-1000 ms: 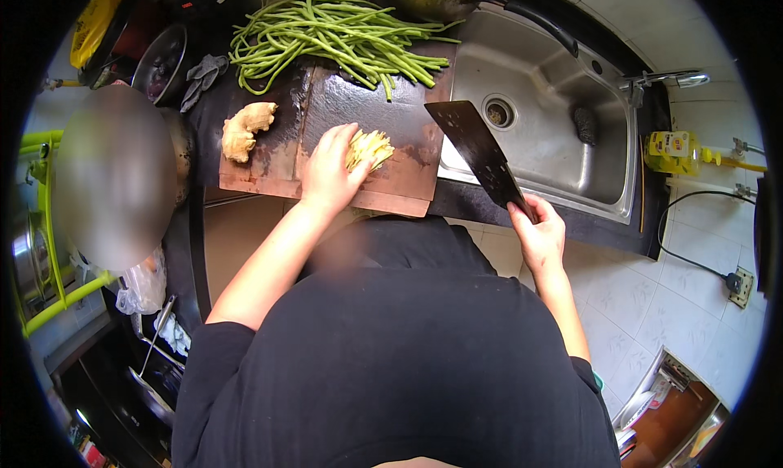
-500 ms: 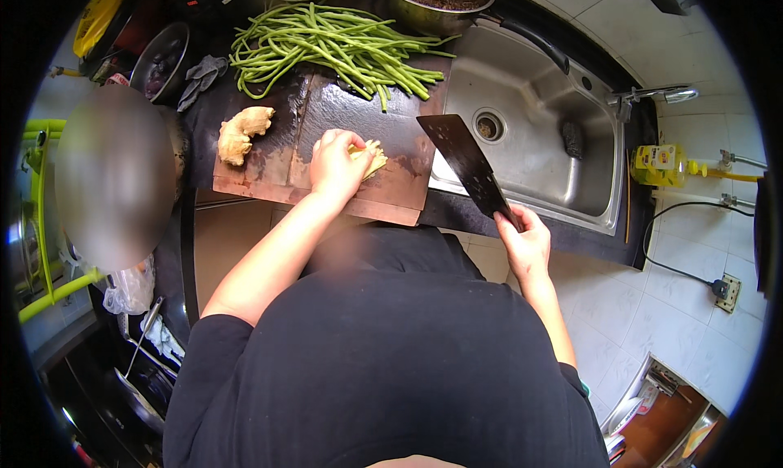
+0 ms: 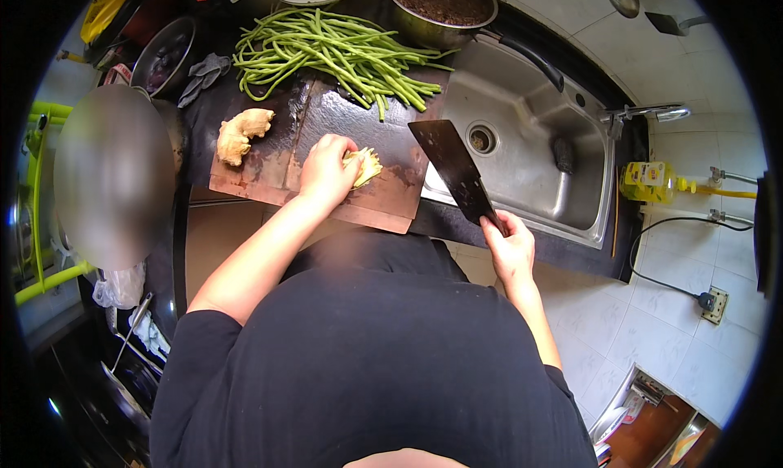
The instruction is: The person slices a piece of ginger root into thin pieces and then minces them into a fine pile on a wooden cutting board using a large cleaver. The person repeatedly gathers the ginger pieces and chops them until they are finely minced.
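Note:
My left hand [image 3: 326,173] rests on the brown cutting board [image 3: 377,213], fingers bent and closed on a small pile of pale yellow ginger strips [image 3: 368,167]. Part of that pile is hidden under the fingers. In my right hand [image 3: 511,245] is the handle of a dark cleaver [image 3: 449,165], held to the right of the ginger strips. Its broad blade slants up and left, over the board's right edge and the near rim of the sink. Toward the board's left side lies an uncut knob of ginger [image 3: 243,135].
Long green beans [image 3: 334,52] are heaped along the board's far side. Behind them stands a pan [image 3: 440,3] of brown contents, its handle reaching over the steel sink [image 3: 538,174]. A bowl [image 3: 163,56] and grey cloth [image 3: 204,78] sit at the far left; a yellow bottle [image 3: 648,181] is at right.
The whole view has shifted slightly. My left hand has drawn back a little, and more of the ginger strips show, spread wider. The cleaver stays held out to the right.

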